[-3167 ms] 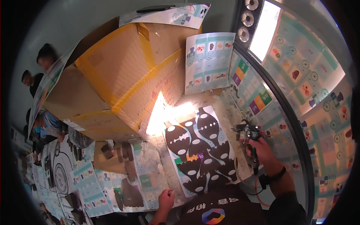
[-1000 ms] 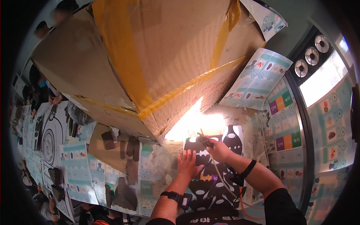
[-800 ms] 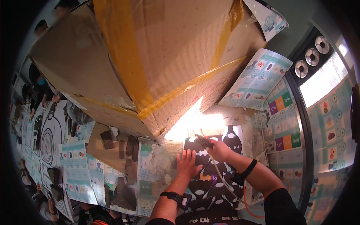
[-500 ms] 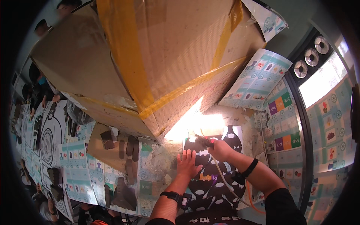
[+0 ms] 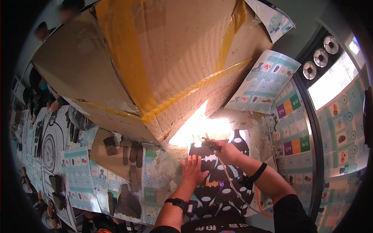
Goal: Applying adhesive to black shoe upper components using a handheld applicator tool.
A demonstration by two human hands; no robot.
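Note:
Dark grey, flat cut-out pieces [image 5: 233, 182] with white oval areas cover the bench in front of me and overlap one another. My left hand [image 5: 192, 171] rests palm down at their left edge, fingers spread and holding nothing. In my right hand [image 5: 230, 153] is a grimy spray gun [image 5: 212, 144] with red parts, held above the upper pieces and pointing left and away from me. A pale hose [image 5: 229, 180] runs from the gun down towards me. The fingers wrap round its handle, hiding much of it.
A large cardboard box [image 5: 186, 50] with yellow tape stands directly beyond the pieces. Printed sheets [image 5: 79, 178] cover the bench and the right wall. More dark pieces [image 5: 128, 202] lie at the left. An orange hose [image 5: 259, 204] hangs near my right forearm. Other people work at far left.
The spray gun and my right hand have shifted slightly. My left hand stays on the pieces.

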